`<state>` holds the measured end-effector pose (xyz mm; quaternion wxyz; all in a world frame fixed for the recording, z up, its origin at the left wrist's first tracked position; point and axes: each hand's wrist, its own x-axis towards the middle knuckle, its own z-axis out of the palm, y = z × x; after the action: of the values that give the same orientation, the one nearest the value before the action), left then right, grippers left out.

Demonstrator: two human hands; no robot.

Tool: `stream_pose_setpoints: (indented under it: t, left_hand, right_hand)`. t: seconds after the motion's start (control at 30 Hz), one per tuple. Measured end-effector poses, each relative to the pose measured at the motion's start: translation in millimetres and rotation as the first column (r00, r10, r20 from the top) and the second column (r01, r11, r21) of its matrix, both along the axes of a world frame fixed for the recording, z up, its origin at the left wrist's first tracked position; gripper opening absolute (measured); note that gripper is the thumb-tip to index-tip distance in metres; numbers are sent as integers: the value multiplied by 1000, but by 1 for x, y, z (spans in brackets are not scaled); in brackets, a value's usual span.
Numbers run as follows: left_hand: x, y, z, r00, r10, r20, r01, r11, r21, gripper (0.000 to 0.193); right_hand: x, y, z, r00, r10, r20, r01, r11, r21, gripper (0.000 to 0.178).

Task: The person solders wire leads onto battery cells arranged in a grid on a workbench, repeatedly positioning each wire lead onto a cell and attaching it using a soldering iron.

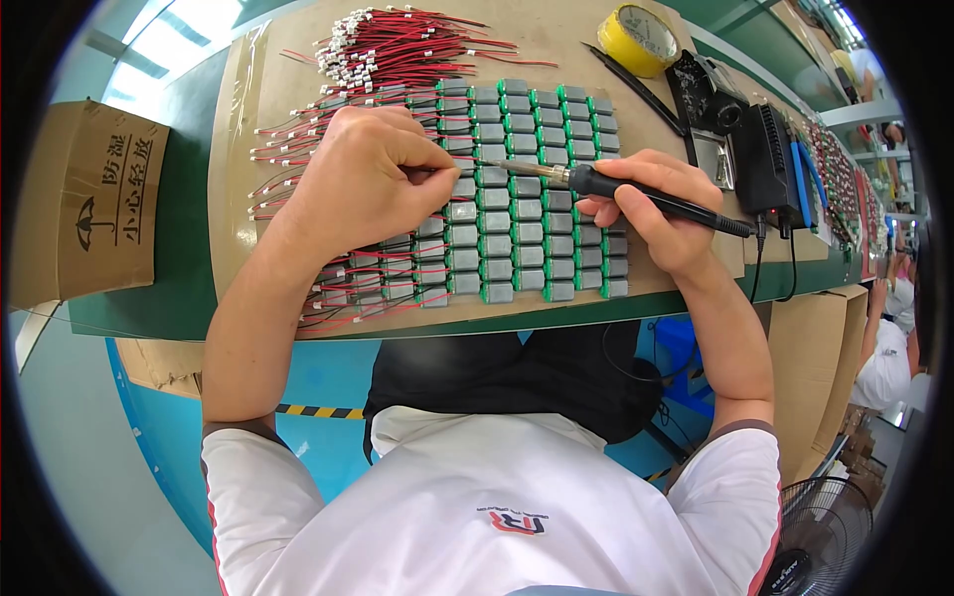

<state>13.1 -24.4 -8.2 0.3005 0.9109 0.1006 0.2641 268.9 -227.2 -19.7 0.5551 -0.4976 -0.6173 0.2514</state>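
Observation:
My right hand [661,204] grips a soldering iron [594,182] by its black handle. Its metal tip points left, close to the fingertips of my left hand [373,169]. Thumb and forefinger of the left hand are pinched together over the grey blocks; what they hold is hidden. A red wire shows just beside these fingertips. Rows of small grey blocks with green ends [495,222], resembling battery cells, lie on the board beneath both hands. Blocks in the left columns carry red and black leads [373,268] with white connectors, partly covered by my left hand and forearm.
A heap of red wires with white connectors [383,45] lies at the back. Yellow tape [639,42], a black pen-like tool [641,94], a black soldering station [770,164] and blue-handled pliers [807,179] are at the right. A cardboard box [89,199] stands left.

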Motion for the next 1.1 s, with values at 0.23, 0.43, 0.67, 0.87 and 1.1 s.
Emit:
stream_pose_setpoints:
  t: [0.23, 0.43, 0.67, 0.87, 1.1]
  left_hand:
    - [-1, -1, 0, 1000, 9, -2, -9, 1000, -8, 9]
    - [0, -1, 3, 1000, -2, -10, 2, 1000, 0, 9]
    - [0, -1, 4, 1000, 5, -25, -5, 1000, -2, 9]
    - [-1, -2, 5, 999, 11, -32, -11, 1000, -6, 9]
    - [-1, -2, 6, 999, 8, -41, -8, 1000, 11, 9]
  right_hand:
    - [0, -2, 4, 999, 11, 34, -9, 999, -35, 28]
    - [1, -2, 4, 999, 1, 36, 0, 999, -34, 28]
    - [-1, 0, 1, 999, -34, -14, 34, 999, 12, 24]
    - [-1, 1, 0, 999, -33, -25, 34, 999, 15, 24]
    - [1, -1, 2, 1000, 4, 26, -4, 1000, -6, 28]
